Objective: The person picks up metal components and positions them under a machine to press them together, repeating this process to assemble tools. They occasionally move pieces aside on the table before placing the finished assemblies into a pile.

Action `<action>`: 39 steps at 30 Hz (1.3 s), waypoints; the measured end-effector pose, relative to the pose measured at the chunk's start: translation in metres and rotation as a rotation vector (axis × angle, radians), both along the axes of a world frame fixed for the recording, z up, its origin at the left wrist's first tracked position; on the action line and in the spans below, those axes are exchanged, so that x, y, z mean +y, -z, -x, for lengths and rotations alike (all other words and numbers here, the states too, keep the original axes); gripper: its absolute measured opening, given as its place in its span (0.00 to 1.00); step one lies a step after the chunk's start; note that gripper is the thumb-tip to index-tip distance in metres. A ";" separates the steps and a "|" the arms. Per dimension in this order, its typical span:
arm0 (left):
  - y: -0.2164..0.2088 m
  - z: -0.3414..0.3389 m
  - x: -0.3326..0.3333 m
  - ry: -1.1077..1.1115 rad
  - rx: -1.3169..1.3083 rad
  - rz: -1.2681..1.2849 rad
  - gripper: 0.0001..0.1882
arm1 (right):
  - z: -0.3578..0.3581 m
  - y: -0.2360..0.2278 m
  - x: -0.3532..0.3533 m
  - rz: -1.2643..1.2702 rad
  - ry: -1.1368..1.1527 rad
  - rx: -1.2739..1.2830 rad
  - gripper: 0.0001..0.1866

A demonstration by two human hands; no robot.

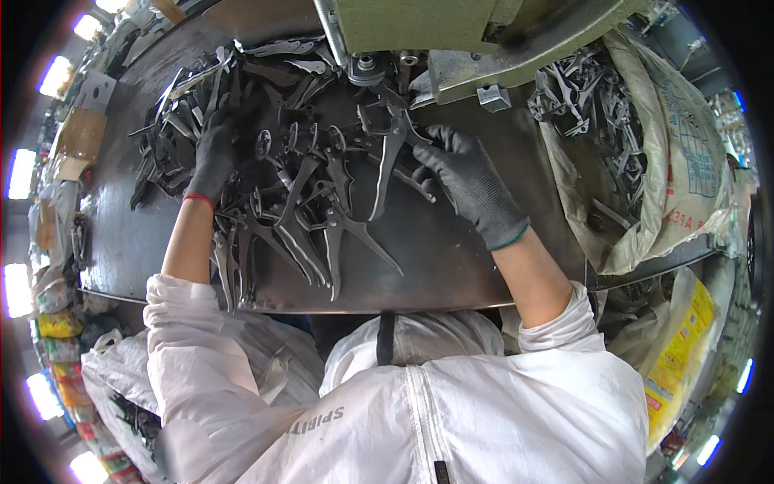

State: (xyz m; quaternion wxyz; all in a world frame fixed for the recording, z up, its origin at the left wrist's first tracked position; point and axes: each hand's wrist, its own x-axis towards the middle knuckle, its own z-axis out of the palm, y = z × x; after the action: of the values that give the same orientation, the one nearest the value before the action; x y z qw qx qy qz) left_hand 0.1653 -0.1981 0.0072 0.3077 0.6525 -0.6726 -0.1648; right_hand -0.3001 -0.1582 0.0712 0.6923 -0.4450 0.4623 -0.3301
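Observation:
My right hand (476,185), in a grey glove, is closed with thumb and forefinger on a plier-like metal tool (393,153) below the machine's edge. The tool's long handles point down toward me. At the left, my gloved left hand (214,157) reaches into a pile of dark metal handle pieces (181,117). Its fingertips are lost among the dark parts, so whether it grips one is hidden. Between my hands lies a heap of similar plier-like tools (302,189), jaws away from me, with one spread open (343,230) at the near side.
A green machine (419,24) overhangs the far side of the dark metal table (451,274). A small metal block (493,98) sits below it. To the right, an open woven sack (677,153) holds many metal parts. Cardboard boxes (79,137) stand at far left.

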 end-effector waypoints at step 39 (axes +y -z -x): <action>-0.057 0.276 0.057 0.329 0.339 -0.308 0.11 | 0.139 -0.001 -0.124 1.346 0.069 0.950 0.17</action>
State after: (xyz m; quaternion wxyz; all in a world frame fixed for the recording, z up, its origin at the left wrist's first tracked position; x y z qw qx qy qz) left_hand -0.1104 -0.1406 0.0639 0.2821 0.5367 -0.6754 -0.4198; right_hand -0.4390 -0.2824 0.0719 -0.0025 -0.8424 0.4226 -0.3343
